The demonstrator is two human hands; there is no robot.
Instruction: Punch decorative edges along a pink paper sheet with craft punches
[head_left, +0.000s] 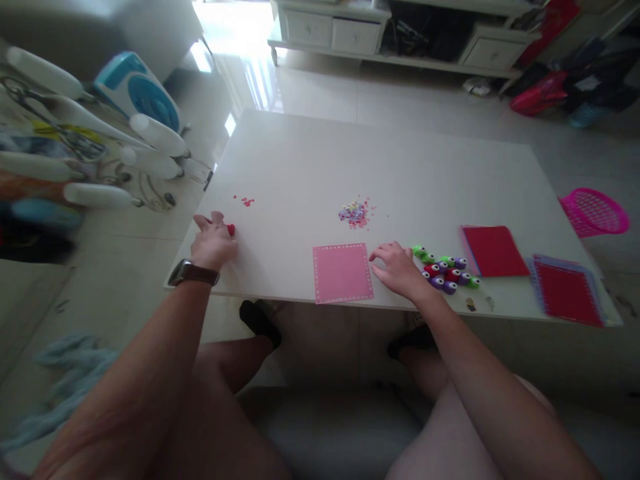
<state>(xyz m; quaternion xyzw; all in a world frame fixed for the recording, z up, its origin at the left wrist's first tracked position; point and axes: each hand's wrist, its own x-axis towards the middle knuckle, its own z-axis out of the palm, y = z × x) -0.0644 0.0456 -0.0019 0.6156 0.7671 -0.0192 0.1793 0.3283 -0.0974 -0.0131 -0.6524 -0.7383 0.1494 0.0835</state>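
Note:
At the table's left end my left hand (215, 241), with a watch on the wrist, is beside a small red object (231, 229); its fingers are partly bent and blurred, and whether it grips the object is unclear. A pink square sheet (343, 273) with a pale dotted border lies near the front edge. Just right of the sheet, my right hand (393, 265) rests with fingers curled apart and nothing between them. Several green, red and purple punches with eye shapes (445, 272) stand right beside it. Small colourful cut-outs (355, 214) are heaped behind the sheet.
Red sheets (496, 251) and a second stack (570, 290) lie on the table's right. A few red bits (247, 202) are at the left. A pink basket (595, 212) stands off the right edge. White bottles (160, 135) and a blue-and-white object (137, 90) are beyond the left edge.

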